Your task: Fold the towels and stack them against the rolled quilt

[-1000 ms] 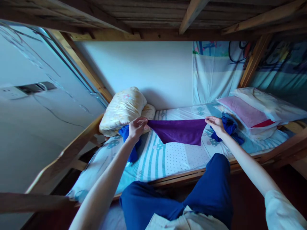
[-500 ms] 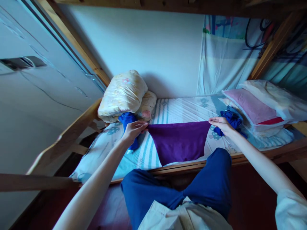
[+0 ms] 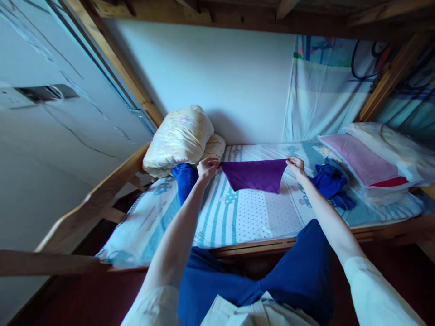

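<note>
A purple cloth (image 3: 256,175) is stretched between my two hands above the bed, its top edge nearly straight. My left hand (image 3: 208,168) pinches its left corner, and my right hand (image 3: 296,165) pinches the right one. The cloth's lower edge hangs over the striped and dotted bed sheet (image 3: 251,217). Beside my left hand lies a blue garment (image 3: 185,181), partly covered by that forearm. A crumpled blue garment (image 3: 329,181) rests to the right of my right hand.
A bulky cream quilt (image 3: 180,140) is piled at the left end of the bed. Pink and white bedding (image 3: 360,156) is stacked at the right. The wooden bunk frame (image 3: 238,19) crosses overhead, and a low wooden rail (image 3: 95,199) runs along the left.
Both hands have moved away from me, toward the wall, and closer together. The purple cloth went with them, leaving the sheet near the bed's front edge uncovered.
</note>
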`<state>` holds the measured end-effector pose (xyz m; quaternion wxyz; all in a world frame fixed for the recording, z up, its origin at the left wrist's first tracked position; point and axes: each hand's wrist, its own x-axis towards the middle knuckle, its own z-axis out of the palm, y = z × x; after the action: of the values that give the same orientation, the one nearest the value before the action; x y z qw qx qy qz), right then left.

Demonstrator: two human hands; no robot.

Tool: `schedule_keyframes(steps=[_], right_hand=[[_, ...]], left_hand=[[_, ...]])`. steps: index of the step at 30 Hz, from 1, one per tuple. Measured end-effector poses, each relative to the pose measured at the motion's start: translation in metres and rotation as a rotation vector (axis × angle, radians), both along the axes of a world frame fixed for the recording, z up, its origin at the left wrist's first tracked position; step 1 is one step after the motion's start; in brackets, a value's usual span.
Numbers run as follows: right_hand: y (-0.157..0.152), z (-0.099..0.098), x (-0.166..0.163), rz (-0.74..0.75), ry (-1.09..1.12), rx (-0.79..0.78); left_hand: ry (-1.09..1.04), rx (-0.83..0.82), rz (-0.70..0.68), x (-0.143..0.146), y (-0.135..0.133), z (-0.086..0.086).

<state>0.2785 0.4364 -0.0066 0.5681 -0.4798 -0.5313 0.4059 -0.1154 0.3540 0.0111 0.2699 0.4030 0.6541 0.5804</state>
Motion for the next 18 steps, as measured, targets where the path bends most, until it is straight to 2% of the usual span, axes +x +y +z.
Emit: schedule_keyframes(steps=[3, 6, 9, 12, 15, 18], right_hand=[[-0.006, -0.016, 0.003, 0.026, -0.067, 0.051], [-0.025, -0.045, 0.011, 0.085, -0.144, 0.006], [-0.052, -0.087, 0.017, 0.105, -0.192, -0.111], [-0.086, -0.135, 0.021, 0.110, -0.217, -0.302], [-0.123, -0.179, 0.026, 0.172, -0.262, -0.505], [-0.152, -0.208, 0.031, 0.210, -0.285, -0.604]], left_hand=[[0.093, 0.100, -0.025, -0.004, -0.008, -0.014], [0.157, 0.097, -0.030, -0.003, -0.031, -0.049], [0.207, -0.082, -0.010, 0.006, -0.067, -0.099], [0.305, -0.283, -0.014, 0.019, -0.112, -0.153], [0.348, -0.465, -0.099, 0.032, -0.155, -0.201], [0.339, -0.616, -0.177, 0.041, -0.184, -0.238]])
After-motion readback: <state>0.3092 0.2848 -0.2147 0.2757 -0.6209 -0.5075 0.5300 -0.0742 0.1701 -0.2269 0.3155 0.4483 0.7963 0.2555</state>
